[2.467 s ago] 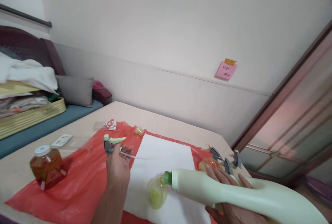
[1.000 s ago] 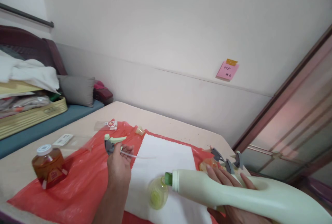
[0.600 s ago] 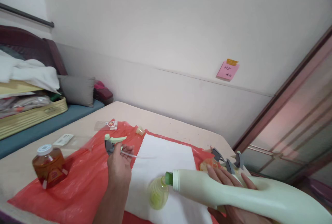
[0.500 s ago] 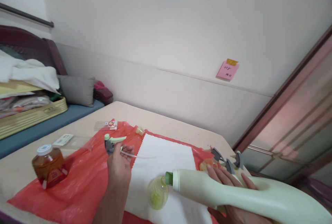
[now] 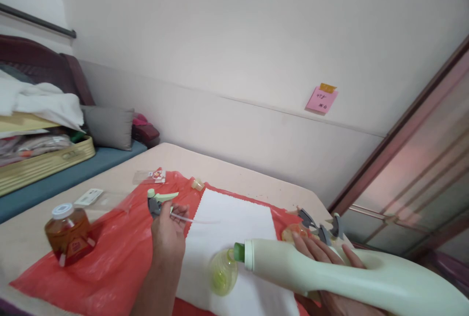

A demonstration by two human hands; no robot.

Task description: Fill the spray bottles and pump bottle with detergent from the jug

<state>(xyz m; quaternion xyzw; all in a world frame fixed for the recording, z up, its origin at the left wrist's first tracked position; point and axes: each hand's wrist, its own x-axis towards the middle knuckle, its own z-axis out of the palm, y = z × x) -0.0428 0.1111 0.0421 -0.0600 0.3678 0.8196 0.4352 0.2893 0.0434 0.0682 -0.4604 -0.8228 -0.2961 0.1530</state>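
My left hand [image 5: 170,228] is closed on a grey and pale green trigger spray head [image 5: 156,203], whose thin clear dip tube points right over the white cloth [image 5: 238,213]. My right hand [image 5: 318,248] grips a big pale green jug [image 5: 276,262] that lies nearly level in the air. The jug's dark green spout meets the mouth of a small clear bottle [image 5: 222,277] on the cloth. Yellow-green liquid is in that bottle. Part of my right hand is hidden behind the jug.
A red plastic sheet [image 5: 120,252] lies under the cloth. Left of it stands a capped jar of amber liquid [image 5: 71,235]. A small beige cap [image 5: 198,185] sits near the cloth's far corner. More grey spray heads [image 5: 324,233] lie beyond the jug. A wall rises behind the table.
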